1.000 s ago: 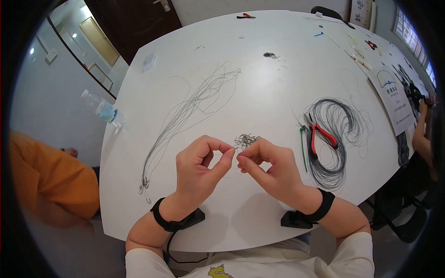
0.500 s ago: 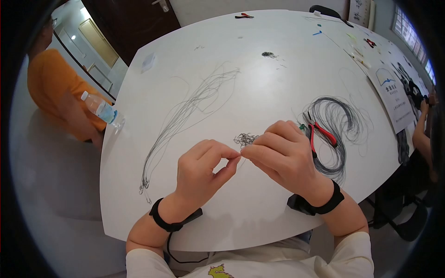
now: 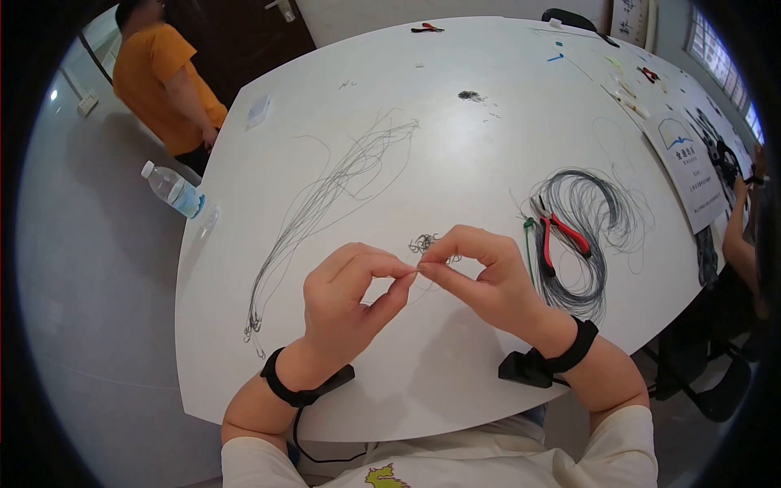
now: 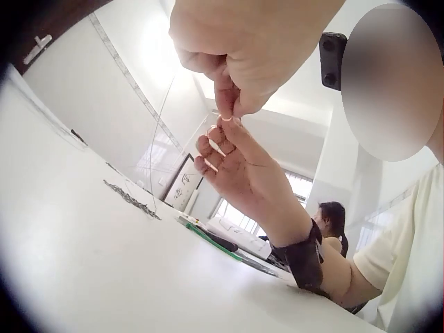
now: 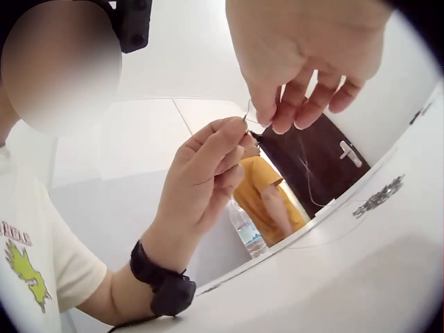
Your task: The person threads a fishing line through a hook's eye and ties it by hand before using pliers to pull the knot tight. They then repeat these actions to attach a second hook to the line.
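Note:
My left hand (image 3: 348,293) pinches a small fish hook (image 5: 244,119) between thumb and index finger; the fingers hide most of it. Right at the same spot, the thumb and index finger of my right hand (image 3: 484,272) pinch thin fishing line, which trails in a loose curve toward the table in the right wrist view. Both sets of fingertips meet above the white table (image 3: 390,390). Just beyond them lies a pile of fish hooks (image 3: 424,243), partly covered by the right hand. Left of the hands stretches a bundle of lines (image 3: 305,215) with hooks (image 3: 254,325) at its near end.
A coil of dark line (image 3: 604,281) lies on the right, with red-handled pliers (image 3: 579,237) on it and a green tie (image 3: 529,236) beside it. A water bottle (image 3: 183,195) stands at the left edge. A person in orange (image 3: 163,81) stands beyond the table's left side.
The right hand swung over and outward with its fingers extended, then came back to the left fingertips. The left hand barely moved. The person in orange walked toward the door.

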A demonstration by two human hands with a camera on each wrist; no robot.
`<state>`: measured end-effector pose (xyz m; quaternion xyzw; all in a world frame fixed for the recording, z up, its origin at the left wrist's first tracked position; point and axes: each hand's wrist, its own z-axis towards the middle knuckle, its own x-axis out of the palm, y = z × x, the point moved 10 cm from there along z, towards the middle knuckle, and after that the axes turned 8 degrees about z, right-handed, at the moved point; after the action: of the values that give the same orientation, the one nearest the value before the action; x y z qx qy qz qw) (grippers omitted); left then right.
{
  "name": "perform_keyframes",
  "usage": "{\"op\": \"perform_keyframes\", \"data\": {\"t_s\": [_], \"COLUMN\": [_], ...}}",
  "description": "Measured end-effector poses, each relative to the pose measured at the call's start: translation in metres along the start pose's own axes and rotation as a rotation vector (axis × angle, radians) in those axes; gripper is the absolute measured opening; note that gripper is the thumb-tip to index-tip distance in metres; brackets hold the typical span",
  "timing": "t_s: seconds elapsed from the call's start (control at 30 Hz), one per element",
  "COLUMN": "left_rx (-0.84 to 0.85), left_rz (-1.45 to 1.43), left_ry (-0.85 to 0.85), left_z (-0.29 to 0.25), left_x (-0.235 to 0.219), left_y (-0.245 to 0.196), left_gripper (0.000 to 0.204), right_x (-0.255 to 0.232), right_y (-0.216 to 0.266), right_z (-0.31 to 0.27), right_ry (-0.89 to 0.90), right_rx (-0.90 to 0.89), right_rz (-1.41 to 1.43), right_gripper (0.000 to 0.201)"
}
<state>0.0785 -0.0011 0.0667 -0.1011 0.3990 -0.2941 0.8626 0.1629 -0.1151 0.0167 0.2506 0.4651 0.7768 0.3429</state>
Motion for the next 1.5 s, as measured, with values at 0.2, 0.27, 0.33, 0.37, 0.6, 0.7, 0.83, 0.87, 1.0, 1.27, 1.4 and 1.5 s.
{"op": "perform_keyframes", "data": {"t_s": [0.2,0.27,0.33,0.37,0.6,0.7,0.83,0.87,1.0,1.27,1.4,1.5], "left_rx": [-0.056,-0.043,-0.031,-0.017,0.152,0.188,0.189,0.187,0.191,-0.029,-0.077,-0.015], "left_rz": [0.021,0.042,0.063,0.074,0.176,0.152,0.132,0.119,0.083,-0.009,-0.057,0.067], "left_ry": [-0.064,-0.06,-0.054,-0.066,-0.024,-0.014,-0.024,-0.023,-0.046,-0.081,-0.111,-0.109], "left_z": [-0.001,-0.001,-0.001,-0.002,0.002,0.0,0.0,0.0,0.0,-0.003,-0.007,-0.001], "left_x": [-0.004,-0.005,-0.003,-0.003,0.002,0.003,0.001,0.001,-0.003,-0.008,-0.006,-0.01], "left_y": [0.007,0.005,0.005,0.004,-0.016,-0.019,-0.02,-0.02,-0.019,0.003,0.011,0.002], "left_gripper": [0.018,0.017,0.016,0.017,0.018,0.019,0.019,0.019,0.019,0.02,0.02,0.02], "right_x": [0.014,0.019,0.022,0.028,0.033,0.021,0.011,0.008,0.0,0.01,0.025,0.04], "right_y": [0.028,0.034,0.04,0.05,0.081,0.079,0.068,0.063,0.033,0.017,0.042,0.061], "right_z": [-0.007,-0.011,-0.013,-0.017,-0.024,-0.014,-0.006,-0.003,0.002,-0.005,-0.014,-0.025], "right_ry": [0.034,0.042,0.048,0.054,0.07,0.076,0.065,0.061,0.042,0.023,0.073,0.106], "right_rx": [-0.233,-0.286,-0.338,-0.451,-0.768,-0.662,-0.56,-0.507,-0.175,-0.082,-0.362,-0.585], "right_rz": [-0.399,-0.475,-0.551,-0.654,-0.902,-0.81,-0.695,-0.622,-0.27,-0.18,-0.556,-0.786], "right_gripper": [0.007,0.009,0.01,0.011,0.012,0.013,0.014,0.012,0.006,0.007,0.01,0.013]}}
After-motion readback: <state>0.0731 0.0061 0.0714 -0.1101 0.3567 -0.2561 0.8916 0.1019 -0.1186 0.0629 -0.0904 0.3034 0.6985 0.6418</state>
